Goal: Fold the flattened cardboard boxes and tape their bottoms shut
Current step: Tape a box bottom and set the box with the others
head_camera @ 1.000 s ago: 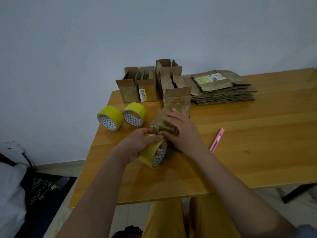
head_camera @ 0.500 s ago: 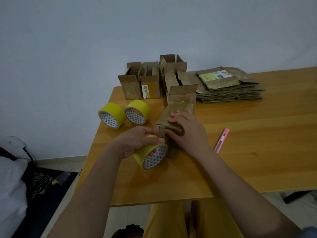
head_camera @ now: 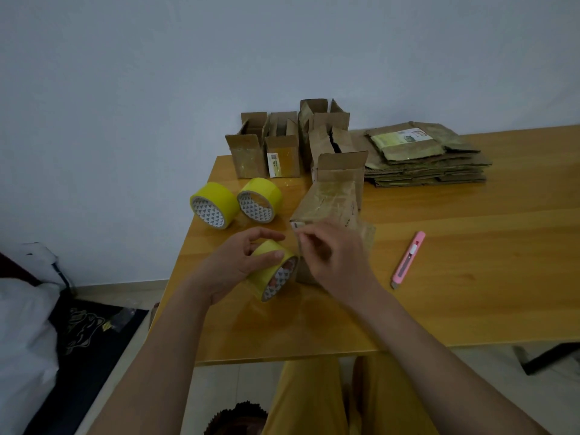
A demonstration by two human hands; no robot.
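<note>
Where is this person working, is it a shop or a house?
Probably a room at home, not a shop. A plain wooden table stands against a bare wall, with what looks like bedding on the floor beside it. The flat boxes and tape rolls suggest small-scale packing work.

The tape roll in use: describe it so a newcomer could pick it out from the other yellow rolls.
On the wooden table, find the left hand near the front edge. It grips a yellow tape roll beside the box being taped. The two spare rolls lie farther back, untouched.
</note>
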